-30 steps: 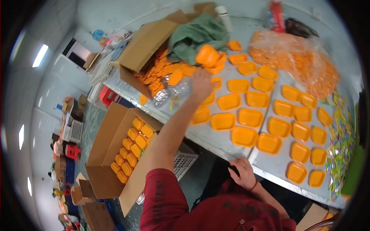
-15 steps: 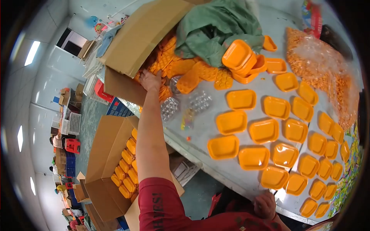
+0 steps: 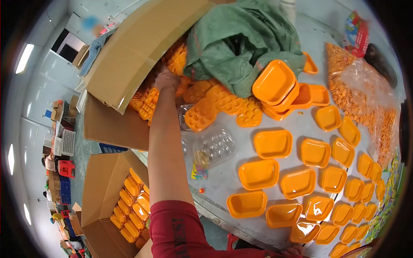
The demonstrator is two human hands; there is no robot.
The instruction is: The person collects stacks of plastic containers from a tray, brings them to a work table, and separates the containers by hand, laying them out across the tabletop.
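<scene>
My left hand (image 3: pixel 167 80) reaches under the flap of a large cardboard box (image 3: pixel 142 47), among orange molded trays (image 3: pixel 148 103); its fingertips are hidden there. At the bottom edge, by the table's near side, my right hand (image 3: pixel 294 250) shows only in part, its fingers curled; whatever they may hold is hidden. Beside the box lie orange dimpled trays (image 3: pixel 200 114) and a clear plastic tray (image 3: pixel 215 145). Rows of shallow orange dishes (image 3: pixel 272 143) cover the table, and a stack of orange dishes (image 3: pixel 274 82) leans against a green sack (image 3: pixel 245 38).
An open carton (image 3: pixel 101 185) of filled orange packs stands below the table's left edge. A clear bag of orange pieces (image 3: pixel 365 92) and a red-blue packet (image 3: pixel 356 34) lie at the far right. A small colourful packet (image 3: pixel 199 171) is near the clear tray.
My left hand has gone deeper under the box flap, hiding its fingers. My right hand has moved down, mostly out of view. The view has shifted closer to the box and sack.
</scene>
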